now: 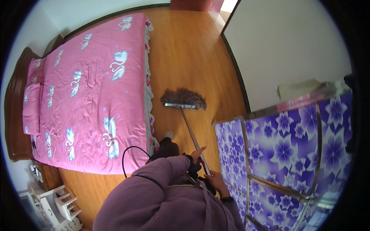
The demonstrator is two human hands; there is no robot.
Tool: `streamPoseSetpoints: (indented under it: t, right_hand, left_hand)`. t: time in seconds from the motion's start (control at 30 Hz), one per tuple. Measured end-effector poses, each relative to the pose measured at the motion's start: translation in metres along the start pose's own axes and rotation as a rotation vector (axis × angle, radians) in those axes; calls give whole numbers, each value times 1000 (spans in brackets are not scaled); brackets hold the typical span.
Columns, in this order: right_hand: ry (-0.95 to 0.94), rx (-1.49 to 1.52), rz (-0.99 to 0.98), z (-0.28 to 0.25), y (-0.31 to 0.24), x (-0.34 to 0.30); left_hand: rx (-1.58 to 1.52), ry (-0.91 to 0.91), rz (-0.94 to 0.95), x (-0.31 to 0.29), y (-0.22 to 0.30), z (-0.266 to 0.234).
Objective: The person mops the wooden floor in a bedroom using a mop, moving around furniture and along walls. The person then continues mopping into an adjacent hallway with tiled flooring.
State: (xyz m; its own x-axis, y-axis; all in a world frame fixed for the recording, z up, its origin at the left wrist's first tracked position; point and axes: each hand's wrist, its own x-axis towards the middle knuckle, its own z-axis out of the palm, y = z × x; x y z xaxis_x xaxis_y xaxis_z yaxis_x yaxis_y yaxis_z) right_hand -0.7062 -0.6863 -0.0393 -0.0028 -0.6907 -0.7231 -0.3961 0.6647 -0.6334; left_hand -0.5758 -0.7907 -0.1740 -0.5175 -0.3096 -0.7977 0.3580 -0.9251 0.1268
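A string mop (193,139) with a long metal handle slants forward from my body to the wooden floor. Its brown strands (183,95) lie fanned out beyond a pale, flat crossbar. My left hand (197,154) is closed round the handle, farther along it toward the mop head. Nearer my body, my right hand (216,182) grips the upper end of the same handle. Dark bands show at both wrists, below purple sleeves. The fingers of each hand are partly hidden.
A bed (92,96) with a pink, swan-patterned cover stands on the left. A purple floral cabinet (283,150) rises at the right, close to my right arm. Beyond it is a white wall (285,50). White furniture (54,210) stands at the lower left.
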Motion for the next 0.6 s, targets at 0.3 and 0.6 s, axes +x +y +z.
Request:
streamPoseSetpoints:
  t: [0.3,0.6]
  right_hand:
    - [-118,255,143,28,-174,161]
    - [-156,431,55,32,-280,320]
  left_hand:
    - [-212,-443,73,1,190,-44]
    - [-424,-142,262,-31,303,-36]
